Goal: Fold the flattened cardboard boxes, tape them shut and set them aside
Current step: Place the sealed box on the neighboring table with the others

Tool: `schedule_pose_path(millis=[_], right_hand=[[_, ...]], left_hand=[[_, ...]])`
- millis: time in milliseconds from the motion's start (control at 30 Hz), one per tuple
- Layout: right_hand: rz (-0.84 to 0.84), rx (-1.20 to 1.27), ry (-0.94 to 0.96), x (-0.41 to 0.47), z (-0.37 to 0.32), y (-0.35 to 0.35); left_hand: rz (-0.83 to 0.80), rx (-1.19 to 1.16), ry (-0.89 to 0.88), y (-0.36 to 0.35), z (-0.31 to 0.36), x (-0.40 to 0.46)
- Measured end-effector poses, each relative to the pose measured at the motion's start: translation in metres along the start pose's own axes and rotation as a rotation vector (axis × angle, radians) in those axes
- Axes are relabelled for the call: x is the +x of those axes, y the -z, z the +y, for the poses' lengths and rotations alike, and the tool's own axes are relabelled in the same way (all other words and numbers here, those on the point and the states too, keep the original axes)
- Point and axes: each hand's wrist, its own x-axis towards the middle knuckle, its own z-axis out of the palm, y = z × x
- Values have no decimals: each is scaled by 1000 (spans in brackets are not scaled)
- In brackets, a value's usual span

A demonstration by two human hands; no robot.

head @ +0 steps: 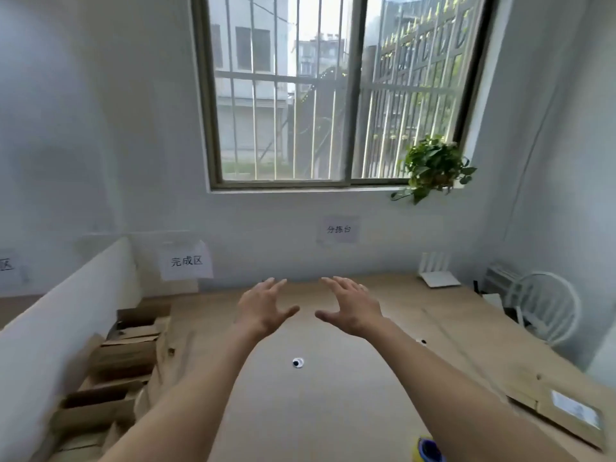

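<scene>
While both hands hover empty over the middle of the worktop (pixel 333 411), nothing is in either grip: the left hand (pixel 263 311) and the right hand (pixel 353 310) are released, fingers spread and thumbs pointing toward each other. A flattened cardboard box (pixel 563 413) with a white label lies at four o'clock, near the worktop's right edge, well apart from both hands. Folded boxes (pixel 123 355) sit stacked at eight o'clock, off the left edge, below a paper sign (pixel 186 261). A yellow-and-blue object (pixel 426 450), possibly the tape, shows at six o'clock. The step in hand looks like fetching the next flat. It would go best by reaching right, gripping it by two opposite edges, and drawing it to the centre before squaring it open.
</scene>
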Motion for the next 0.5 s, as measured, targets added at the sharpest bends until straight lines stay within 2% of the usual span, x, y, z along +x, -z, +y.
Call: schedule_pose_path(millis=[267, 500], right_hand=[[82, -115, -315, -143, 207, 110], [133, -123, -561, -236, 333, 155]], left_hand=[[-10, -77, -285, -34, 250, 12], [-65, -120, -475, -78, 408, 18]])
